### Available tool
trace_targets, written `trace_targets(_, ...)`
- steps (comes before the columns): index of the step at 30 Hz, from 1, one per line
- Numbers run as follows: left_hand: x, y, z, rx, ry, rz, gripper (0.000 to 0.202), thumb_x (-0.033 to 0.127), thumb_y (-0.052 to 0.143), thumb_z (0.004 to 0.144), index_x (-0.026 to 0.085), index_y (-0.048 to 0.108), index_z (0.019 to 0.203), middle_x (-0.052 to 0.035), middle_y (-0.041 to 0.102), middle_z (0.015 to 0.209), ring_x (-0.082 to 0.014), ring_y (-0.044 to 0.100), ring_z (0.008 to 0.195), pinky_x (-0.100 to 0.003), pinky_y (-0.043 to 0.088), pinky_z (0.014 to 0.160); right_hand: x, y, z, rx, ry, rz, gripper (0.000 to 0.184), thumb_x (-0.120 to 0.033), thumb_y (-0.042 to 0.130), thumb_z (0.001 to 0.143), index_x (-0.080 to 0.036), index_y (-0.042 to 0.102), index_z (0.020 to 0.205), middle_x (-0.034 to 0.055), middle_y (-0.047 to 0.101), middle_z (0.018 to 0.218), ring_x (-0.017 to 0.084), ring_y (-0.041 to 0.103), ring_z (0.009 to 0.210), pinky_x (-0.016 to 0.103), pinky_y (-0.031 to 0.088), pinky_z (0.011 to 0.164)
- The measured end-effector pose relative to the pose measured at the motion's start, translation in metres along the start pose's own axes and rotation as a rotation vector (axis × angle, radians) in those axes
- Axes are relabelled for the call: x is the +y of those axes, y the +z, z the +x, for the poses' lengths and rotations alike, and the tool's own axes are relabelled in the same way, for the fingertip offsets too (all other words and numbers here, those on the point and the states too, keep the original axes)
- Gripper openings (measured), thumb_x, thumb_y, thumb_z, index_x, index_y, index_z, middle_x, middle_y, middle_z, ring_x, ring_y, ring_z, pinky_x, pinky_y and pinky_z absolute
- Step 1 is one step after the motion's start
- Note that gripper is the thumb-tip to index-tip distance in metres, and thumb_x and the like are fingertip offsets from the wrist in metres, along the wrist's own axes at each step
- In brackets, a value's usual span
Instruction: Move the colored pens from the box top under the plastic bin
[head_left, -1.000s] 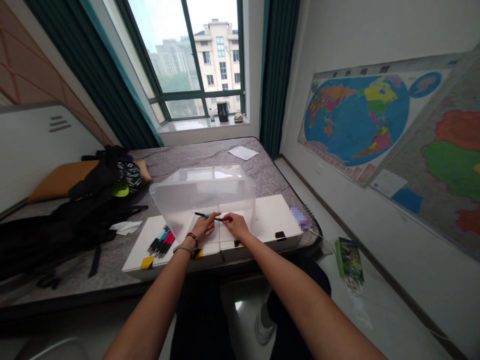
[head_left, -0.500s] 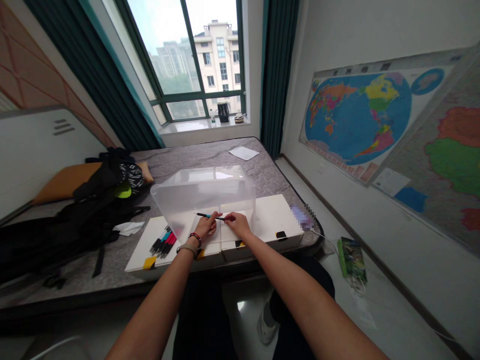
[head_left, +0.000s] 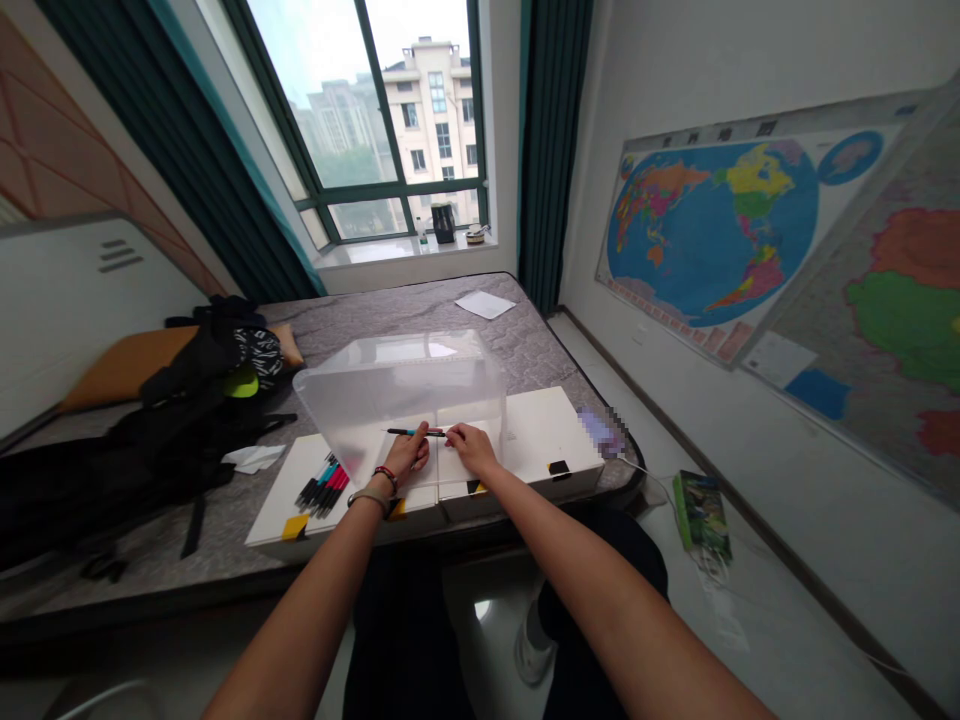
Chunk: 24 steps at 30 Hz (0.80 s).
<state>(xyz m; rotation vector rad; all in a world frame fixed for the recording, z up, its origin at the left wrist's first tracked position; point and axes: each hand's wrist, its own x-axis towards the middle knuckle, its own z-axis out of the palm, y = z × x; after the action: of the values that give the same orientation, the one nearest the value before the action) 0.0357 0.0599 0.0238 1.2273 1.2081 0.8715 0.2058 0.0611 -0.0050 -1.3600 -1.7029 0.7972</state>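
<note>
Nearest are the person's dark trousers point(head_left: 401, 640) and, on the pale floor point(head_left: 472, 660), a light shoe point(head_left: 534, 650). Beyond them, white boxes point(head_left: 551, 425) lie side by side along the near edge of a bed point(head_left: 536, 350), with yellow and black tabs on their front edges. On the left part of the boxes is a loose bunch of pens point(head_left: 324, 488), black, red and teal, to the left of the hands.

The left hand point(head_left: 407, 457), with bands at the wrist, grips a pen point(head_left: 399, 431) between thumb and curled fingers; the pen lies roughly level above the boxes, its thin end pointing left. The right hand point(head_left: 470, 449) is nearly closed, fingertips pinched on the pen's right end. A clear bin point(head_left: 401, 385) stands at the hands; whether they are within its edge or in front of it, I cannot tell.

To the left on the bed are a white tissue point(head_left: 255, 458), a black bag point(head_left: 97, 465) and a brown cushion point(head_left: 127, 370). A green box point(head_left: 703, 512) is on the floor at right. Farther off, a sheet of paper point(head_left: 485, 304) lies on the bed, a world map point(head_left: 709, 240) hangs on the right wall, and a dark container point(head_left: 443, 223) stands on the windowsill point(head_left: 375, 252).
</note>
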Motion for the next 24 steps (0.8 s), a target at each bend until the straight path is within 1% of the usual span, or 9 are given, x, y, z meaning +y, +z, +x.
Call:
trace_targets(3,-0.001,0.001,0.0,0.001,-0.003,0.026,0.06,0.069,0.047,0.082,0.02,0.036,0.048,0.007,0.029,0.038,-0.005,0.028,0.034,-0.023,0.016,0.04,-0.002,-0.001,-0.001,-0.028,0.018,-0.026,0.021,-0.031,0.049,0.095,-0.022,0.067,0.087,0.0003,0.073,0.081,0.015,0.064,0.078,0.023,0.04,0.071)
trace_targets(9,-0.008,-0.001,0.004,0.005,0.027,0.112,0.061,0.068,0.042,0.085,0.02,0.04,0.047,0.004,0.036,0.037,-0.0061,0.031,0.033,-0.024,0.019,0.041,-0.002,-0.001,0.0,-0.046,0.037,-0.046,0.031,-0.033,0.04,0.098,-0.02,0.064,0.082,0.0007,0.071,0.078,0.015,0.062,0.076,0.023,0.038,0.069)
trace_targets(11,-0.01,-0.003,0.005,0.015,0.04,0.111,0.061,0.068,0.041,0.085,0.02,0.039,0.047,0.0038,0.036,0.037,-0.0063,0.032,0.033,-0.024,0.02,0.041,-0.002,-0.001,0.0,-0.054,0.025,-0.022,0.028,-0.032,0.043,0.097,-0.02,0.064,0.082,0.0008,0.072,0.079,0.015,0.063,0.076,0.023,0.038,0.069)
trace_targets(14,-0.012,-0.004,0.006,0.014,0.043,0.1,0.061,0.068,0.04,0.085,0.021,0.038,0.047,0.0037,0.036,0.037,-0.0067,0.031,0.033,-0.024,0.02,0.041,-0.003,-0.003,-0.001,-0.063,0.007,0.009,0.015,-0.029,0.052,0.091,-0.021,0.064,0.085,0.0,0.072,0.081,0.015,0.062,0.075,0.022,0.039,0.068)
trace_targets(15,-0.013,-0.004,0.006,0.011,0.044,0.095,0.06,0.068,0.04,0.085,0.021,0.038,0.047,0.0037,0.036,0.037,-0.0068,0.031,0.033,-0.024,0.02,0.041,-0.003,-0.003,-0.001,-0.064,0.004,0.01,0.014,-0.029,0.053,0.09,-0.021,0.064,0.084,-0.0001,0.072,0.08,0.015,0.062,0.075,0.022,0.039,0.068)
trace_targets(20,-0.012,-0.003,0.006,0.014,0.05,0.077,0.06,0.067,0.041,0.085,0.021,0.036,0.047,0.004,0.035,0.038,-0.0065,0.031,0.033,-0.024,0.019,0.04,-0.004,-0.003,0.0,-0.085,0.006,-0.004,0.028,-0.03,0.045,0.095,-0.021,0.062,0.075,0.0001,0.071,0.075,0.015,0.063,0.073,0.023,0.039,0.068)
trace_targets(22,-0.012,-0.003,0.006,0.017,0.054,0.069,0.06,0.067,0.042,0.085,0.021,0.036,0.048,0.0041,0.035,0.038,-0.0063,0.031,0.033,-0.023,0.019,0.04,-0.002,-0.002,0.001,-0.08,0.01,0.013,0.025,-0.03,0.045,0.094,-0.021,0.063,0.079,-0.0001,0.071,0.076,0.015,0.063,0.074,0.023,0.04,0.068)
trace_targets(24,-0.013,-0.004,0.006,0.023,0.054,0.059,0.06,0.067,0.042,0.085,0.021,0.036,0.047,0.0043,0.034,0.037,-0.0061,0.031,0.032,-0.023,0.018,0.04,0.001,0.0,0.002,-0.06,0.016,0.057,0.013,-0.027,0.05,0.091,-0.023,0.062,0.09,-0.0011,0.071,0.079,0.015,0.063,0.075,0.023,0.042,0.07)
